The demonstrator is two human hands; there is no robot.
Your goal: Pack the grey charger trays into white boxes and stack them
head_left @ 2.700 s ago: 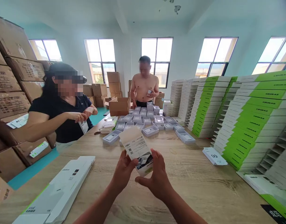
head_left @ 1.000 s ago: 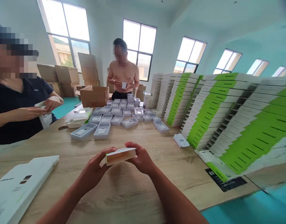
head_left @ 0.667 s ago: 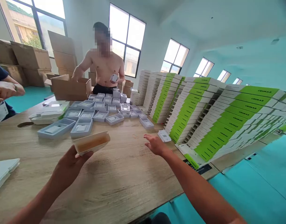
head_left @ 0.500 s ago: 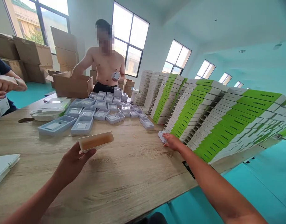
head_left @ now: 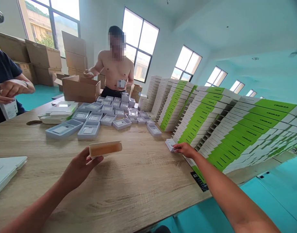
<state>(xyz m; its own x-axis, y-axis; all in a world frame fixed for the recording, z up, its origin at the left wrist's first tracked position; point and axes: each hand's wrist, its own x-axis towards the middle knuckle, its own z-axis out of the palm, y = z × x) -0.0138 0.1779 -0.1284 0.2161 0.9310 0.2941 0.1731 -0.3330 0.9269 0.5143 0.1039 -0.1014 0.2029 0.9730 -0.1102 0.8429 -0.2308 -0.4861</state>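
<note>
My left hand (head_left: 81, 166) grips a thin open-ended carton (head_left: 106, 149) above the wooden table, its brownish inside facing me. To the right, my right hand (head_left: 185, 149) reaches to the foot of the stacked boxes. Its fingers are pinched at the near edge of a small white printed leaflet (head_left: 170, 144) lying there; whether it is one or a pile I cannot tell. White and green boxes (head_left: 206, 113) rise in tall stacks beside that hand. Beyond the carton lie several pale plastic trays (head_left: 89, 129) with white pieces in them.
Flat white cartons (head_left: 58, 111) are piled at the table's far left, and more white card (head_left: 6, 173) lies at the near left. An open cardboard box (head_left: 80, 89) stands by a person (head_left: 116, 71) across the table. Another person (head_left: 7, 77) stands at left. A black label (head_left: 199, 182) lies near the right edge.
My right hand's fingers have drawn together at the leaflet's edge. The left hand still holds the carton, now slightly farther right in view. The person across has lifted a hand out of the cardboard box.
</note>
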